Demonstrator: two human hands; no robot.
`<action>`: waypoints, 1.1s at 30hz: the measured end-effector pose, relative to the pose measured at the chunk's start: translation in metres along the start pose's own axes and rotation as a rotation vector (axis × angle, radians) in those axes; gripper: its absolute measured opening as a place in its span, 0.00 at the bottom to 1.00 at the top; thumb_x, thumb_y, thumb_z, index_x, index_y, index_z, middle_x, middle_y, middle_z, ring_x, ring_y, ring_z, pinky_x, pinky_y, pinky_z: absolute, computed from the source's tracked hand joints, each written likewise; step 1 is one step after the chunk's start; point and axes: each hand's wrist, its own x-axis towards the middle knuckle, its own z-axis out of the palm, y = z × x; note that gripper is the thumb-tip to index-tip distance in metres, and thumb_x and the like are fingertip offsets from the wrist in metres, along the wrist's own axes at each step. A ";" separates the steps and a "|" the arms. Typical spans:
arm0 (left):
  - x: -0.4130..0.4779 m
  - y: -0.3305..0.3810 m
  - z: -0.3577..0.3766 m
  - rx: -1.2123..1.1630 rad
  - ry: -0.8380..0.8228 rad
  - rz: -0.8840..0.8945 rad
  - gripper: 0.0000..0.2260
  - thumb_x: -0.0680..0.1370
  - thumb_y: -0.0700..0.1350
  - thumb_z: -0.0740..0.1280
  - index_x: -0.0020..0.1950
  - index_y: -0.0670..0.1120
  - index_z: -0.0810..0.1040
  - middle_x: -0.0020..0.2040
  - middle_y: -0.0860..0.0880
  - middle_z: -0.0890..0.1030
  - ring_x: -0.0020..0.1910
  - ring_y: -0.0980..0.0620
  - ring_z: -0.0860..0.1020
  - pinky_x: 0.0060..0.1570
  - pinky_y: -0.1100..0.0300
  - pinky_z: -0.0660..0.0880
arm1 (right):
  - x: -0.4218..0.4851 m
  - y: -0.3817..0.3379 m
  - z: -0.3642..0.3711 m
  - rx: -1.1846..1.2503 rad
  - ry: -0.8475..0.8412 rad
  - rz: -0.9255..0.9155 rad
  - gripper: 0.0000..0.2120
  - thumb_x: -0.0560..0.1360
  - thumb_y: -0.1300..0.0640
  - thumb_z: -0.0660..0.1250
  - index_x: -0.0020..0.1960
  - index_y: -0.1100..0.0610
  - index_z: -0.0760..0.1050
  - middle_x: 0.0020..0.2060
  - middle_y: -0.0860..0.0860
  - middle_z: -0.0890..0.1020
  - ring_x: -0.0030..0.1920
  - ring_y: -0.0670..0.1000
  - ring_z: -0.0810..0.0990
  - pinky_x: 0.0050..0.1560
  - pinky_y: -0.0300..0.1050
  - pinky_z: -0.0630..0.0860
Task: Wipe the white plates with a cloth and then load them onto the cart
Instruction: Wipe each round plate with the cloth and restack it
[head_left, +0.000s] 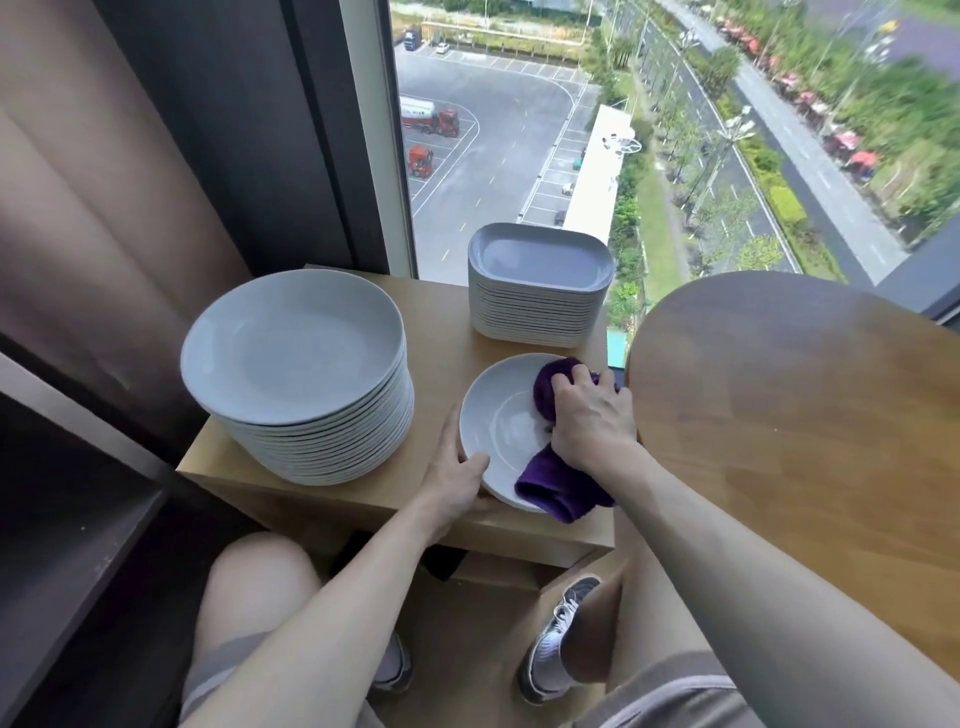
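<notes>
A single round white plate (498, 415) lies at the front right of a low wooden stand (431, 322). My left hand (460, 475) grips the plate's near left rim, thumb on top. My right hand (589, 415) clutches a purple cloth (553, 483) and presses it onto the plate's right side; one end of the cloth hangs over the plate's near edge. A tall stack of round white plates (296, 358) stands on the left of the stand. Behind the single plate stands a stack of square white plates (537, 286).
A round wooden table (810, 415) sits close on the right, its edge beside my right hand. A window is straight ahead, a brown curtain (104, 208) and dark ledge on the left. My knees and shoes are below the stand. No cart is in view.
</notes>
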 end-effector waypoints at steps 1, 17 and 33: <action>0.000 0.001 0.001 -0.002 -0.005 -0.008 0.35 0.83 0.37 0.60 0.78 0.71 0.56 0.69 0.52 0.68 0.60 0.48 0.76 0.40 0.48 0.85 | -0.004 0.001 -0.002 0.018 -0.021 0.020 0.22 0.76 0.49 0.65 0.67 0.53 0.69 0.66 0.55 0.71 0.68 0.62 0.67 0.64 0.58 0.68; -0.003 0.023 -0.030 0.209 -0.215 -0.111 0.42 0.82 0.43 0.70 0.78 0.75 0.46 0.54 0.46 0.87 0.50 0.45 0.87 0.53 0.44 0.84 | -0.052 -0.018 0.019 0.277 -0.087 -0.246 0.26 0.74 0.53 0.65 0.71 0.42 0.72 0.66 0.48 0.73 0.67 0.56 0.65 0.68 0.56 0.65; -0.003 0.010 -0.023 -0.025 -0.131 -0.091 0.42 0.80 0.29 0.66 0.80 0.68 0.58 0.58 0.34 0.81 0.51 0.41 0.83 0.52 0.44 0.84 | 0.019 -0.025 0.013 -0.094 0.030 -0.232 0.32 0.76 0.52 0.69 0.76 0.50 0.59 0.69 0.56 0.68 0.68 0.64 0.66 0.65 0.68 0.65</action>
